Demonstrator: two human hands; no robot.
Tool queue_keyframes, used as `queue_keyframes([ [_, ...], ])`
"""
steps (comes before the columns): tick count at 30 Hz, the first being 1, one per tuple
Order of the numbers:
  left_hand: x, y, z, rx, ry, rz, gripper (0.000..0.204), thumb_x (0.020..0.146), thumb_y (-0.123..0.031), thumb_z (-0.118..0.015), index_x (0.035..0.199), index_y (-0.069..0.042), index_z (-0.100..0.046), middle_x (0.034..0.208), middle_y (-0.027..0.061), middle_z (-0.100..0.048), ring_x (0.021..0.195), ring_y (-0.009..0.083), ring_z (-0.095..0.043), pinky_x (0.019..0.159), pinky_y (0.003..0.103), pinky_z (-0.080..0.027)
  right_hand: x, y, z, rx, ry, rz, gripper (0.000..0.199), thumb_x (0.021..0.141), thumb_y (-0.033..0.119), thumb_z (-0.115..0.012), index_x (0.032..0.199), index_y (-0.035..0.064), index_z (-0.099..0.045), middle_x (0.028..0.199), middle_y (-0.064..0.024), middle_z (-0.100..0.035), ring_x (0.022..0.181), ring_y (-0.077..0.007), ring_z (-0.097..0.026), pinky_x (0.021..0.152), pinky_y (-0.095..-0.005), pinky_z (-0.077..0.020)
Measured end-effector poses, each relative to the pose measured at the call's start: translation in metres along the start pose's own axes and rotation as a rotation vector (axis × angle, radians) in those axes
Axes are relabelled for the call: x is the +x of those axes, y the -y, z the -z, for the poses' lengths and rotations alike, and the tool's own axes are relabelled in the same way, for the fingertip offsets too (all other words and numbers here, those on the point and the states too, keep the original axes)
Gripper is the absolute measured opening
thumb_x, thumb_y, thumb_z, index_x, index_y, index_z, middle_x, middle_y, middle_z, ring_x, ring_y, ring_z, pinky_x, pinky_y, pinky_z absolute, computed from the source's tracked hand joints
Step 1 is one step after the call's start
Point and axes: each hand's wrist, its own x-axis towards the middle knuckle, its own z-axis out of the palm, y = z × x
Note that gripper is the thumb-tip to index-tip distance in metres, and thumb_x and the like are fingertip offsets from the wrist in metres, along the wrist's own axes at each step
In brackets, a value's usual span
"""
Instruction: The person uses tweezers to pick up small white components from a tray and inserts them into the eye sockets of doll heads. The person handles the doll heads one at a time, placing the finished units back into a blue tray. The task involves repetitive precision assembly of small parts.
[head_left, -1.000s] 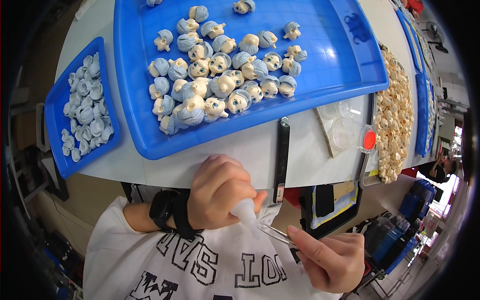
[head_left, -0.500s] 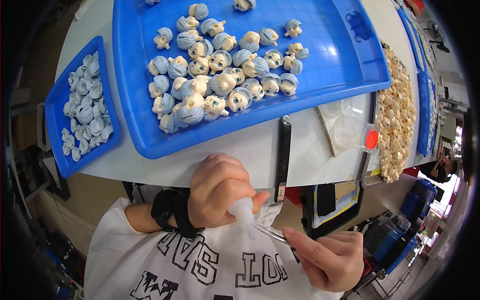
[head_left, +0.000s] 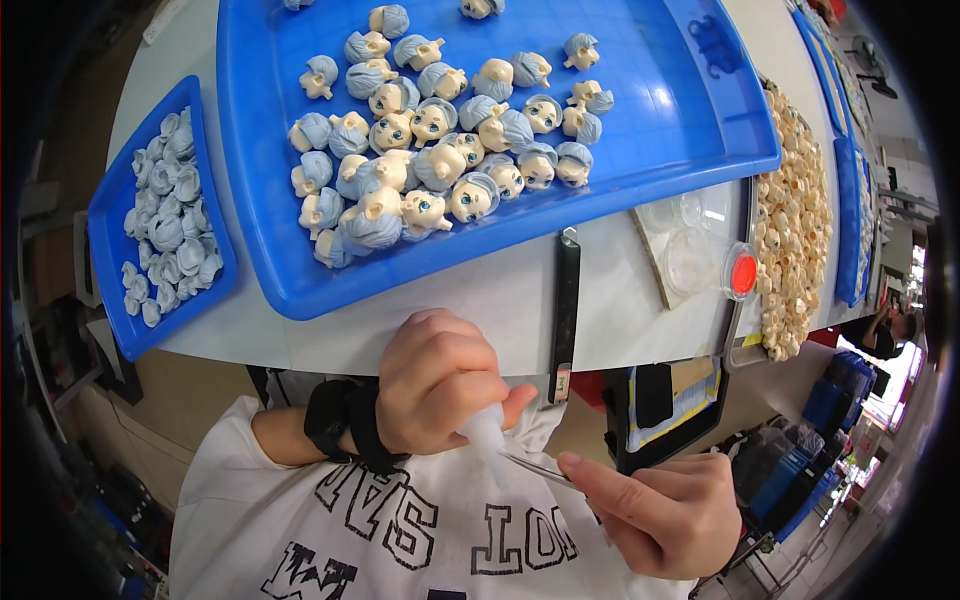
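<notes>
**A:** Doll piece first: it is small and pale, held close to our chest on the near side of the large blue tray, below the table edge. Our left hand is curled round it, fingers pressed together on it so that only its lower end shows.

**B:** And our right hand sits lower and to the right, pinching slim metal tweezers between thumb and forefinger. Their tips reach the piece; we cannot tell whether they grip anything there.

**A:** We judge this to be the fitting step, working something into or out of the piece with the tweezer tips. The next move seems to call for a steady left hold and a small, careful push or pull, since the tips are fine and the piece is mostly hidden in our fist.

**B:** Moving away from us toward the tray, a black strip-like tool lies on the white table, just near of the tray's front rim.

**A:** Right of the tray's near corner stand clear plastic cups, one with a red lid. Beyond them, right of the tray, lies a long heap of cream doll parts.

**B:** Inside the tray lies a cluster of doll heads with pale blue hair. Left of it sits a smaller blue tray full of loose blue hair pieces.
</notes>
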Motion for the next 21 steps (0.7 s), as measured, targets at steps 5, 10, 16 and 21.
queue_keyframes([
  [5, 0.0, -0.001, 0.0, 0.029, 0.03, -0.03, 0.028, 0.058, -0.006, -0.076, 0.073, -0.009, -0.053, 0.074, 0.0033, -0.05, 0.062, 0.0222, -0.052, 0.054, 0.032, -0.04, 0.005, 0.0, 0.011, -0.013, 0.05, 0.007, 0.054, 0.058, -0.001, -0.061, 0.112, 0.0043, -0.062, 0.046, 0.0023, -0.047, 0.035, -0.0125, -0.047, 0.035, -0.0265, -0.0338],
  [10, 0.003, 0.0, 0.001, 0.012, 0.066, -0.021, 0.029, 0.058, -0.004, -0.076, 0.074, -0.008, -0.052, 0.073, 0.0049, -0.051, 0.061, 0.0227, -0.051, 0.054, 0.033, -0.04, 0.011, 0.008, 0.024, -0.134, 0.157, -0.009, 0.056, 0.057, 0.0, -0.06, 0.113, 0.0036, -0.061, 0.045, 0.0042, -0.042, 0.033, -0.0121, -0.042, 0.034, -0.0264, -0.0331],
  [16, 0.009, -0.001, 0.003, 0.059, 0.075, 0.01, 0.033, 0.055, 0.002, -0.075, 0.077, -0.006, -0.051, 0.07, 0.0071, -0.051, 0.055, 0.0224, -0.05, 0.052, 0.032, -0.039, -0.001, 0.013, 0.004, -0.27, -0.021, -0.007, 0.056, 0.064, 0.0, -0.06, 0.119, 0.0077, -0.059, 0.048, 0.0013, -0.033, 0.035, -0.011, -0.035, 0.035, -0.0268, -0.0302],
  [21, 0.009, -0.002, 0.002, 0.048, 0.059, 0.052, 0.033, 0.055, 0.004, -0.074, 0.078, -0.006, -0.051, 0.069, 0.0074, -0.051, 0.054, 0.022, -0.05, 0.051, 0.032, -0.038, -0.003, 0.023, -0.014, -0.426, -0.11, -0.047, 0.057, 0.062, 0.0, -0.059, 0.118, 0.0056, -0.059, 0.048, 0.0018, -0.032, 0.035, -0.0104, -0.034, 0.034, -0.0263, -0.0283],
])
